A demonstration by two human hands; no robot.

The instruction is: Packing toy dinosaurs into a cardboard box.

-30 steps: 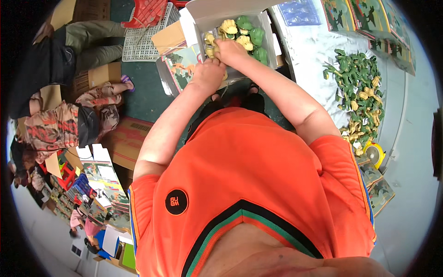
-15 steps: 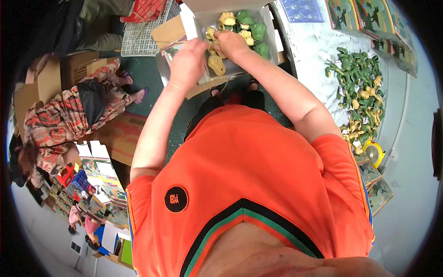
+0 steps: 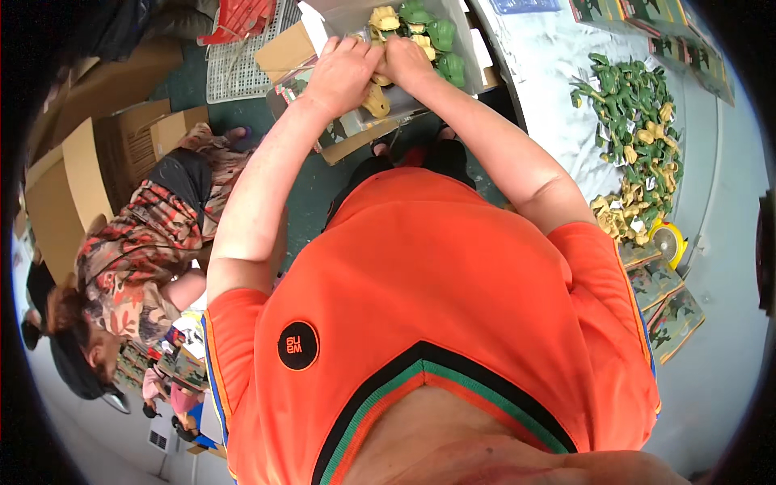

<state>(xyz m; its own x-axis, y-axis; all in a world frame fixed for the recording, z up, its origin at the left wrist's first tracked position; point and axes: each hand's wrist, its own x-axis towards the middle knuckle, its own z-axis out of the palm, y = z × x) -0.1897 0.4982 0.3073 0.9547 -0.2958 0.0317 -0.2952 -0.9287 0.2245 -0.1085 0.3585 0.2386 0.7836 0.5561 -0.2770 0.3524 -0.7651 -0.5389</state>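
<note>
Both hands are held together at the top of the view, over an open tray of moulded toy figures. Left hand is curled closed on a yellow toy figure; right hand is closed on the same figure's upper end, fingertips hidden. The figure hangs just below the knuckles, over the tray's near edge. Its long axis runs roughly up-down in the view, lower end pointed toward the body; which end is the head cannot be told.

Risk, as judged: with the grip bunched at one end, the free end could be snagged on the green figures in the tray, or the piece twisted and dropped to the floor.
</note>
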